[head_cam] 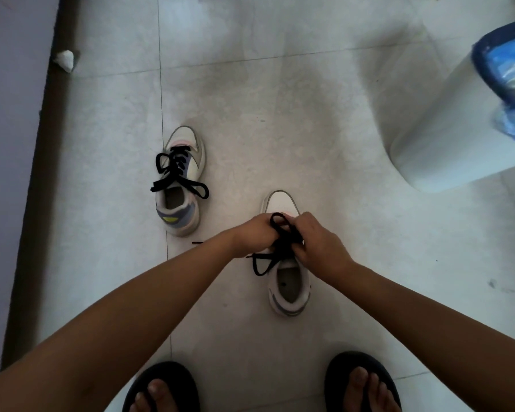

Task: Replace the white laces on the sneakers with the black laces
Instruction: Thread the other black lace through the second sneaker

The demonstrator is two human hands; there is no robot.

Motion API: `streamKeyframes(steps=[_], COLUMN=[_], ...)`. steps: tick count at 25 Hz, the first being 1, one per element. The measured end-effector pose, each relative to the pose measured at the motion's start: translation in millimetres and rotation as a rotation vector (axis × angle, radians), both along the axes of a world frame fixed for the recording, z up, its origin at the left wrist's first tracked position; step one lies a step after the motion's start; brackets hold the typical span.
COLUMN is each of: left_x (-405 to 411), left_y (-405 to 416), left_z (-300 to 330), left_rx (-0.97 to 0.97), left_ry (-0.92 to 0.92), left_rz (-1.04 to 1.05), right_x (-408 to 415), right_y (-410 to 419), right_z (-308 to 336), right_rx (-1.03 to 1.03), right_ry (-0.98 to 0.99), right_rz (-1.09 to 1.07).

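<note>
Pale tiled floor (280, 99) with thin grout lines, brown skirting (39, 162) under lilac wall (6, 84) at left, white bin (446, 123) at right, dim light.

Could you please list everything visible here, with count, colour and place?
sneaker: one, white and grey, left on the floor, black lace tied in a bow
second sneaker: one, white, centre, under the hands
lace: one, black, on the second sneaker, held by both hands
bin: one, white with blue liner, right
paper wad: one, white, top left by the wall
floor: pale tiles
sandals: two, black, bottom, worn
left hand: grips lace
right hand: grips lace
</note>
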State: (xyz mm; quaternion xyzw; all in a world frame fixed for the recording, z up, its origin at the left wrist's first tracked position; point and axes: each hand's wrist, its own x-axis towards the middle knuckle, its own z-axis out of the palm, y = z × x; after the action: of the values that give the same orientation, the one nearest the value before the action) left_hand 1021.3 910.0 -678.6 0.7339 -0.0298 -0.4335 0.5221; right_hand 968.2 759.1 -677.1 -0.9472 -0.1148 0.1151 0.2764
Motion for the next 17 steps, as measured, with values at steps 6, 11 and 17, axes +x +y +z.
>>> streamKeyframes(steps=[6,11,17], left_x=[-2.3,14.2,13.3], left_y=[6.6,21.2,19.8], left_z=[-3.5,4.8,2.5], left_rx=[0.155,0.541,0.811], left_ry=[-0.103,-0.789,-0.95], left_rz=[-0.112,-0.586,-0.747], right_x=[-8.9,-14.6,-29.8], right_y=[-9.0,-18.1,-22.7], right_z=[-10.9,-3.6,0.6], right_rx=[0.292,0.545,0.736], right_ry=[0.335,0.418,0.582], right_rz=[-0.356,-0.554,-0.517])
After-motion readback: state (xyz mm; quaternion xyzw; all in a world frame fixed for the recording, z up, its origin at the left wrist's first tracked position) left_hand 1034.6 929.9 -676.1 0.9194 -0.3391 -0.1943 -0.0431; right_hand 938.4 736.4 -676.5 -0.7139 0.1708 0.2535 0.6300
